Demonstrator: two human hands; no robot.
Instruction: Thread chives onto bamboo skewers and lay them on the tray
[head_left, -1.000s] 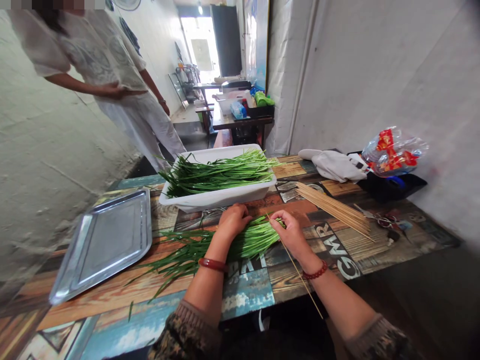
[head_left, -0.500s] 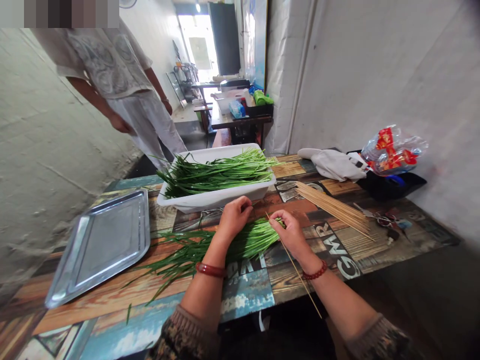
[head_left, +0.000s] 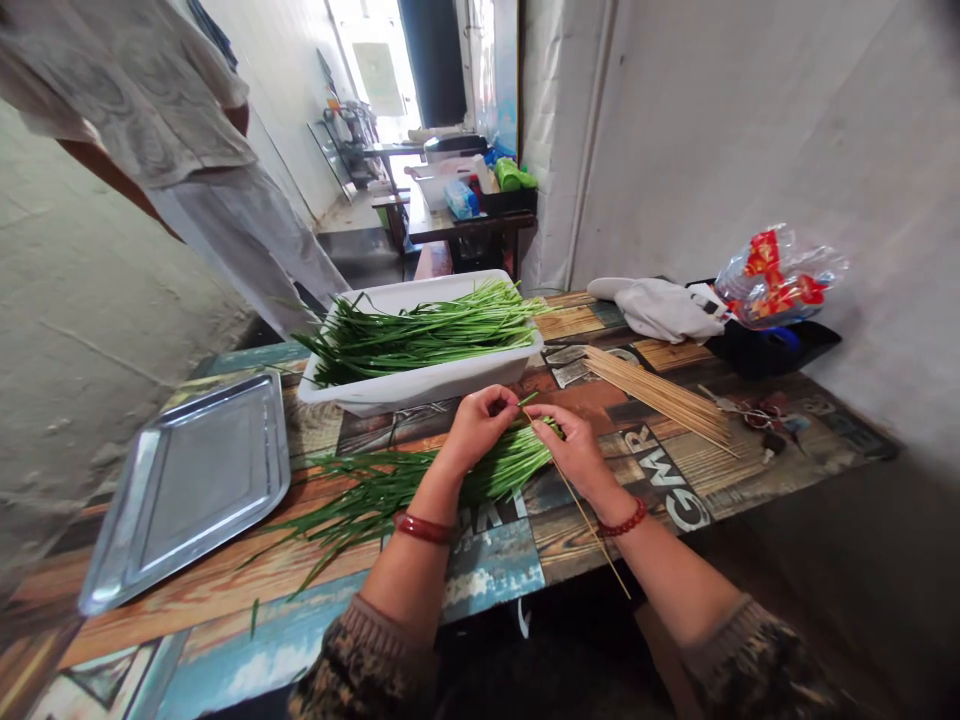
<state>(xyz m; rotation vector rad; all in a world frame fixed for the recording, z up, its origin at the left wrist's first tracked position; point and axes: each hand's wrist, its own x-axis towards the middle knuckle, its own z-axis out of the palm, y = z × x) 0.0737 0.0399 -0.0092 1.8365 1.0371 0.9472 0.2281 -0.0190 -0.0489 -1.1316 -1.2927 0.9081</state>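
At the patchwork counter [head_left: 225, 590], the left hand [head_left: 480, 425] pinches one chive [head_left: 525, 400] against the skewer [head_left: 577, 510] clamped in the right hand [head_left: 574, 450], above the loose bundle [head_left: 420, 480] kept within reach

Both forearms reach forward, a red bangle at each wrist. Left hand [head_left: 474, 428] arched, palm down, fingers [head_left: 501, 403] pinched together at the tips. Right hand [head_left: 576, 450] just beside it, knuckles up, fingers curled in a pinch
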